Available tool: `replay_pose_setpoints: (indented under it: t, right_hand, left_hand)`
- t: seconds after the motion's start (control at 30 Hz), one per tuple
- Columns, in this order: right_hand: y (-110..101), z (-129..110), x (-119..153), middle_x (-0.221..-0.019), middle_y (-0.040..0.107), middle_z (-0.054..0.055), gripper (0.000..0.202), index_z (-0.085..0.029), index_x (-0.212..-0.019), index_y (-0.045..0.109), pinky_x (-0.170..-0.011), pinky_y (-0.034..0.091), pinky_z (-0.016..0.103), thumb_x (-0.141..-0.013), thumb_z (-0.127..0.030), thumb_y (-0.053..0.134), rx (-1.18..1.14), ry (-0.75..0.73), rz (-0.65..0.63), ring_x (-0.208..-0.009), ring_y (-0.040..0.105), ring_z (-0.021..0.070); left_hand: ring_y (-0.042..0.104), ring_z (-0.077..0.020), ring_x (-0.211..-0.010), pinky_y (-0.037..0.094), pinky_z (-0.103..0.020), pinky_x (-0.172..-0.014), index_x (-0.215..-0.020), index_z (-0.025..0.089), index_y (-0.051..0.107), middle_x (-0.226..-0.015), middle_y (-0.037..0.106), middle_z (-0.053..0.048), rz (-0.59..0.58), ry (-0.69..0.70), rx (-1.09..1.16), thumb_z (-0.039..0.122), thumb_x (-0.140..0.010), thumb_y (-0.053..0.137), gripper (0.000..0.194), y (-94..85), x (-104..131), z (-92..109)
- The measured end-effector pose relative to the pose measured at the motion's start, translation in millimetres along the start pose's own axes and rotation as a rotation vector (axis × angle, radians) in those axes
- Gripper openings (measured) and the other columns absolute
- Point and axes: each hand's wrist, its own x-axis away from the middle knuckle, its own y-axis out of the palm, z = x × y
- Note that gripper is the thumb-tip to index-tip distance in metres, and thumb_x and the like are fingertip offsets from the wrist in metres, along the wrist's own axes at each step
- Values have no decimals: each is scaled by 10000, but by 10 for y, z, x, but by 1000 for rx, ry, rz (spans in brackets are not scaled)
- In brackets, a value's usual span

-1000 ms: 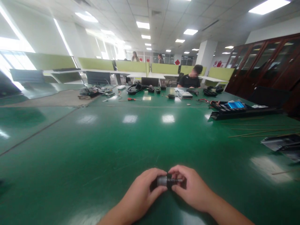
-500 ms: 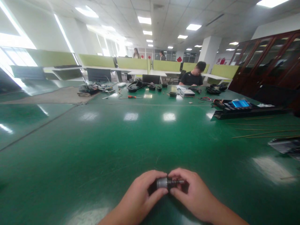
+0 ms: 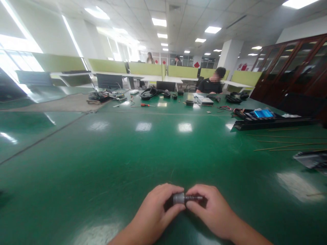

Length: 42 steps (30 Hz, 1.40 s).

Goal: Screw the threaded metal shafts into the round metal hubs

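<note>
Near the bottom centre, a small metal part (image 3: 179, 198) with a wide grey cylinder on its left and a thin dark stepped shaft on its right lies between my hands. My left hand (image 3: 160, 211) is closed round the grey cylinder, thumb below and fingers above. The fingers and thumb of my right hand (image 3: 212, 209) pinch the dark shaft, whose tip points right. Under both hands is the green table (image 3: 122, 163).
An orange screwdriver (image 3: 145, 105), black boxes and a white box (image 3: 205, 101) lie along the far side. A person in black (image 3: 211, 85) sits behind them. At the right are a black tray (image 3: 255, 125), thin rods (image 3: 288, 146) and a clear bag (image 3: 310, 159).
The hands and the part have shifted slightly right in view. The fingers of my right hand have closed in more round the shaft, and the dark section beside the cylinder shows less.
</note>
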Motion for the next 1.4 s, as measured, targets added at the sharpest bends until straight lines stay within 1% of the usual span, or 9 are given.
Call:
replay_pose_setpoints:
  t: [0.2,0.4,0.6,0.87,1.1,1.4]
  right_hand:
    - [-12,15,4,-756,704,21,58,-183,-824,742,-640,447,247,-830,-212,692,9,-37,6,-699,618,170]
    - [-30,6,6,-714,668,7,62,-182,-787,723,-621,423,245,-828,-191,677,7,-37,1,-663,589,156]
    - [-31,4,6,-717,673,7,62,-186,-796,729,-632,432,245,-830,-200,679,13,-51,5,-678,600,160]
    - [-21,-18,8,-717,682,12,71,-182,-790,732,-620,441,243,-828,-226,692,11,-38,14,-660,601,156]
    - [-25,-24,16,-728,696,16,63,-188,-794,736,-631,447,249,-829,-219,694,36,-25,31,-678,616,166]
    - [-33,-16,13,-723,694,13,68,-186,-789,735,-626,438,247,-832,-224,698,59,-38,28,-673,611,163]
  left_hand:
    - [632,-222,-984,482,-345,-890,-1137,305,666,-1048,699,-18,7,16,-18,329,-911,684,228,-19,-13,24]
    - [625,-227,-965,482,-352,-866,-1128,297,667,-1028,695,-25,1,19,-33,353,-920,664,216,-21,-17,44]
    - [625,-210,-952,480,-342,-871,-1106,297,662,-1012,689,-11,29,22,-44,322,-911,667,197,-12,-6,46]
    - [633,-207,-938,485,-327,-856,-1088,278,681,-992,695,-21,30,12,-47,294,-892,677,197,-18,-14,57]
    - [635,-206,-933,480,-329,-860,-1082,276,685,-986,699,-20,30,14,-38,311,-893,673,192,-29,-23,87]
    - [632,-206,-946,479,-330,-860,-1100,287,682,-1002,698,-16,33,5,-33,313,-893,679,209,-18,-21,54]
